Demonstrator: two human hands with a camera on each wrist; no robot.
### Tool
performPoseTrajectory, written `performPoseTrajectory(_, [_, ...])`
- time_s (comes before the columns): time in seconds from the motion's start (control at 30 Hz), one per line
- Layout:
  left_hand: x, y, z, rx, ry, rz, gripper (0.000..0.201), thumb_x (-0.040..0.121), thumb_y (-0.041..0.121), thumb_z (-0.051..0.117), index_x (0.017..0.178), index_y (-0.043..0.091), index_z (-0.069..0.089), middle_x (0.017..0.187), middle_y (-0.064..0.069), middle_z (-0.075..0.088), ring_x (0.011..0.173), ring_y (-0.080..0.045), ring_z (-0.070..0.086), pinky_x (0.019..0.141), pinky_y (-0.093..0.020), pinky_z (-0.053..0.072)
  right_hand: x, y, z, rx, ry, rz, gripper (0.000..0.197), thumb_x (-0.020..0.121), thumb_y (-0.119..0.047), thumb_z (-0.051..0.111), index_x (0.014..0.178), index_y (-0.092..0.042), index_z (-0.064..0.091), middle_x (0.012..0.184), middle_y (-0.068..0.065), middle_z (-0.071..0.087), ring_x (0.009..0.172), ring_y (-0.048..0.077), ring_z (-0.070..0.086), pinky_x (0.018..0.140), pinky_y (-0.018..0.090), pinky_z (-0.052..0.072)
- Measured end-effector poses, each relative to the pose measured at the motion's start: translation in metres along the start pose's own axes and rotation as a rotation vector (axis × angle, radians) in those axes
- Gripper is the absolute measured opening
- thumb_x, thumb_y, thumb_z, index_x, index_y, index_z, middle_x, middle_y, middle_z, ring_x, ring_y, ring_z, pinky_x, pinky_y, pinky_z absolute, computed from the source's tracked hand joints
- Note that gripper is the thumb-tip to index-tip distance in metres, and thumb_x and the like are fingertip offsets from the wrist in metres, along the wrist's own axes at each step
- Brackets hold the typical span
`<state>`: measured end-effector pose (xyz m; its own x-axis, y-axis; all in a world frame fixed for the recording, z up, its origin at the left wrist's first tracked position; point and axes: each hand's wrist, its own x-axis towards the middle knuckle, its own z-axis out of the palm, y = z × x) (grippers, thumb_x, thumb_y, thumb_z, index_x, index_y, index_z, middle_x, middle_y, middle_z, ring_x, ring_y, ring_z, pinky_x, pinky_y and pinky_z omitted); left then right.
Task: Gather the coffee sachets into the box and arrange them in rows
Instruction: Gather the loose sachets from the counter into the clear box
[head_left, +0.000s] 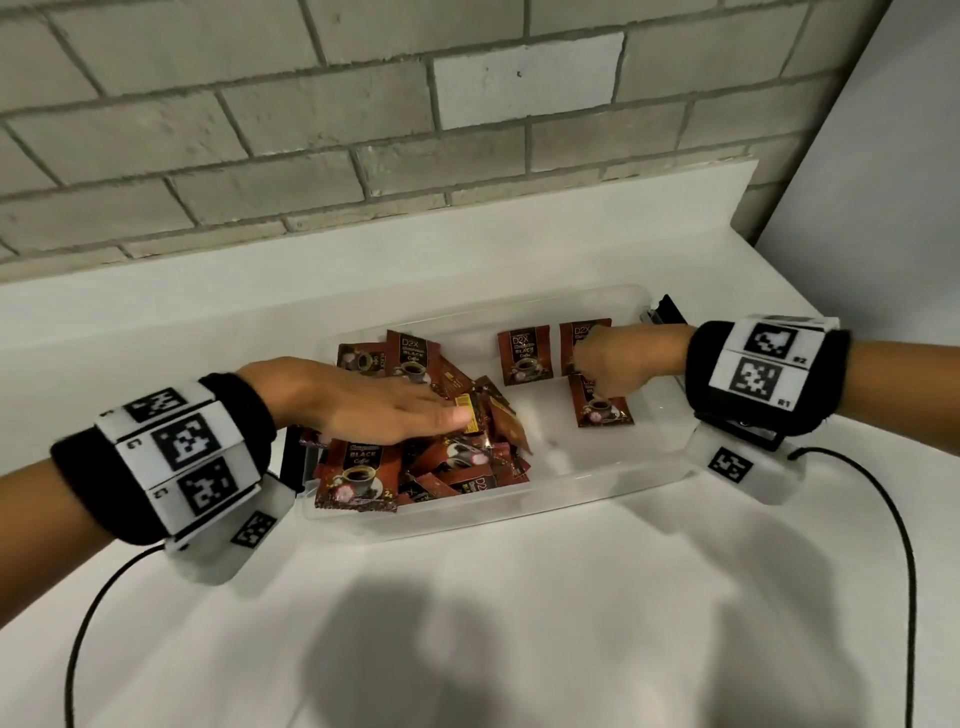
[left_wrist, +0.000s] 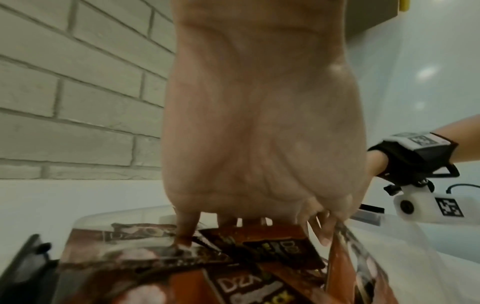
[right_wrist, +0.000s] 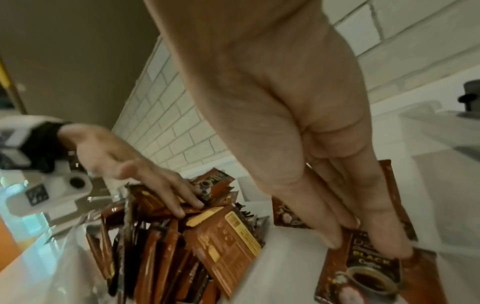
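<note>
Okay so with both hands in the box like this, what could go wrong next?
1. The left hand rests on a loose, tilted pile of sachets; pulling one out could tumble others toward the laid-out side.
2. The right hand presses straight fingers on flat sachets; sliding one may knock its neighbours out of line.
3. The box looks light, so it might shift.

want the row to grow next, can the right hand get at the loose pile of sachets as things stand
Probably yes. The box is open-topped, with bare floor between the right hand and the pile. Only the left hand, resting on top, covers part of it.
</note>
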<state>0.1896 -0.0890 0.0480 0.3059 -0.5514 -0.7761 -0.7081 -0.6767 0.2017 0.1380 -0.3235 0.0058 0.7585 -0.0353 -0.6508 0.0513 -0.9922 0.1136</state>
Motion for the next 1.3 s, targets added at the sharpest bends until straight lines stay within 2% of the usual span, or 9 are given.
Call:
performPoseTrajectory(0.3, [-0.006,-0.02,0.001,0.051,0.131,0.006,0.055,0.088,0.062,0.022,0.14,0.045,0.028,0.131,0.017,0.033,0.131,-0.012,0.027,0.114,-0.038,0.023,0.0,-0.008,0.001,-0.208,-0.079,0.065,0.04,0.092,-0.023,0.058,0.061,-0.013,0.036,0.062,-0.001,0.037,0.053,0.008,0.032,0.046,0.018,0.029])
performPoseTrajectory(0.4, [-0.009,-0.026,0.002,0.028,0.172,0.023,0.041,0.098,0.045,0.03,0.139,0.043,0.03,0.129,0.016,0.034,0.123,-0.013,0.039,0.107,-0.034,0.033,-0.001,-0.011,0.001,-0.153,-0.067,0.081,0.024,0.092,-0.027,0.059,0.103,-0.006,0.057,0.067,-0.002,0.038,0.053,0.007,0.031,0.044,0.018,0.03])
performPoseTrajectory(0.5, [-0.009,-0.032,0.006,-0.019,0.227,0.036,0.032,0.1,0.035,0.037,0.131,0.039,0.038,0.126,0.007,0.036,0.111,-0.017,0.051,0.098,-0.034,0.043,-0.001,-0.012,0.0,-0.139,-0.098,0.07,0.053,0.092,-0.03,0.059,0.132,0.0,0.043,0.066,-0.002,0.036,0.051,0.007,0.031,0.029,0.012,0.028])
performPoseTrajectory(0.63, [-0.005,-0.032,0.012,-0.012,0.306,0.062,0.029,0.1,0.032,0.039,0.128,0.036,0.043,0.122,0.01,0.035,0.109,-0.011,0.042,0.094,-0.024,0.036,0.001,-0.012,-0.002,-0.174,-0.136,0.07,0.025,0.094,-0.031,0.057,0.096,-0.008,0.05,0.066,-0.002,0.036,0.052,0.007,0.034,0.029,0.011,0.031])
performPoseTrajectory(0.8, [-0.006,-0.041,0.014,-0.09,0.472,0.098,0.029,0.1,0.019,0.038,0.123,0.034,0.049,0.115,0.013,0.036,0.109,-0.01,0.032,0.096,-0.026,0.028,0.009,-0.014,-0.003,-0.25,-0.134,0.053,0.044,0.092,-0.032,0.058,0.062,-0.013,0.033,0.064,-0.002,0.037,0.052,0.008,0.033,0.029,0.011,0.029])
performPoseTrajectory(0.97, [-0.019,-0.057,0.011,-0.166,0.606,0.016,0.038,0.097,0.004,0.037,0.119,0.033,0.048,0.112,0.006,0.041,0.107,-0.015,0.035,0.092,-0.031,0.032,0.011,-0.012,-0.003,-0.317,-0.131,0.024,0.021,0.092,-0.028,0.059,0.092,-0.008,0.056,0.097,0.01,0.057,0.053,0.006,0.032,0.031,0.013,0.032])
performPoseTrajectory(1.03, [-0.025,-0.063,0.011,-0.168,0.631,-0.083,0.042,0.094,0.0,0.036,0.122,0.03,0.044,0.111,0.004,0.04,0.105,-0.015,0.033,0.087,-0.03,0.03,0.015,-0.01,-0.001,-0.328,-0.115,0.003,0.021,0.092,-0.028,0.057,0.078,-0.014,0.05,0.112,0.012,0.06,0.054,0.005,0.031,0.038,0.014,0.034])
performPoseTrajectory(1.2, [-0.043,-0.075,0.017,-0.099,0.565,-0.415,0.047,0.099,0.03,0.043,0.143,0.024,0.025,0.134,-0.011,0.04,0.12,-0.03,0.043,0.099,-0.037,0.033,0.019,-0.011,-0.001,-0.345,-0.154,0.002,0.045,0.09,-0.036,0.061,0.061,-0.018,0.031,0.067,-0.003,0.04,0.056,0.005,0.03,0.048,0.016,0.028])
performPoseTrajectory(1.3, [-0.051,-0.077,0.023,-0.24,0.477,-0.426,0.063,0.09,0.043,0.055,0.142,0.023,0.025,0.127,-0.009,0.053,0.097,-0.021,0.062,0.091,-0.033,0.043,0.023,-0.014,0.0,-0.359,-0.234,-0.006,0.042,0.087,-0.044,0.062,0.067,-0.014,0.039,0.071,-0.003,0.043,0.062,0.011,0.038,0.05,0.017,0.027])
